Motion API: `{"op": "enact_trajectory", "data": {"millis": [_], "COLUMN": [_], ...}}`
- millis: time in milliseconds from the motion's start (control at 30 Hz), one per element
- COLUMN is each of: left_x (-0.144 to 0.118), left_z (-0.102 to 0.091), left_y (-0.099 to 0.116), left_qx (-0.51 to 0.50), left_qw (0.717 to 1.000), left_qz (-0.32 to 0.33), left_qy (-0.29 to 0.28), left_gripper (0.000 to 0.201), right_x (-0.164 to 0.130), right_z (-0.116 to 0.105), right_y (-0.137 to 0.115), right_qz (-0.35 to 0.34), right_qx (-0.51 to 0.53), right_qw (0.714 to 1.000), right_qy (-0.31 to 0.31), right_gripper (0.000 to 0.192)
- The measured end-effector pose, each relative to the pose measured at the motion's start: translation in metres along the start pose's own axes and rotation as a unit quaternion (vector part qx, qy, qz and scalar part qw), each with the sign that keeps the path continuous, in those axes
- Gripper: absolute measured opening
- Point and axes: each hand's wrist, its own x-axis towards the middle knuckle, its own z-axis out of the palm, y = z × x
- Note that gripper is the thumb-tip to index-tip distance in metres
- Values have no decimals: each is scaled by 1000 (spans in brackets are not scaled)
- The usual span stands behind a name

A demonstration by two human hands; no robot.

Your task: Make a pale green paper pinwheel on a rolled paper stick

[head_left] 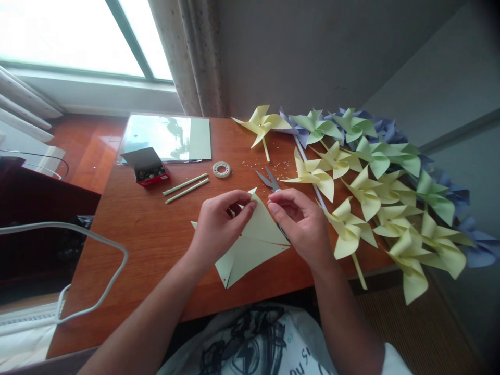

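A pale yellow-green paper square (258, 245), slit from its corners and with small punched holes near the tips, lies on the table in front of me. My left hand (224, 221) is closed, pinching one raised corner of this paper between thumb and forefinger. To its right my right hand (299, 221) is also closed, thumb and forefinger near each other; whatever is between them is too small to make out. Scissors (270, 181) with parted blades lie just beyond and partly under my right hand, their handles mostly hidden by it.
Several finished paper pinwheels (346, 226) cover the table's right side. Two rolled paper sticks (186, 188), a tape roll (221, 169), a red box (150, 174) of small items and a plastic-covered paper stack (167, 138) lie farther back. Paper bits surround the scissors. A white cable (117, 247) arches at left.
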Motion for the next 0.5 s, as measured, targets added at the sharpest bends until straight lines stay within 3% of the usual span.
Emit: {"op": "enact_trajectory", "data": {"millis": [267, 500], "left_x": [0, -1], "left_z": [0, -2], "left_y": [11, 13], "left_qx": [66, -8], "left_qw": [997, 998], "left_qz": [36, -19], "left_qy": [-28, -64], "left_gripper": [11, 18], "right_x": [16, 11], "right_z": [7, 3], "right_y": [-6, -3], "right_qz": [-94, -160], "right_qx": [-77, -117], "right_qw": [992, 980], "right_qy": [-28, -16], "right_gripper": [11, 13]}}
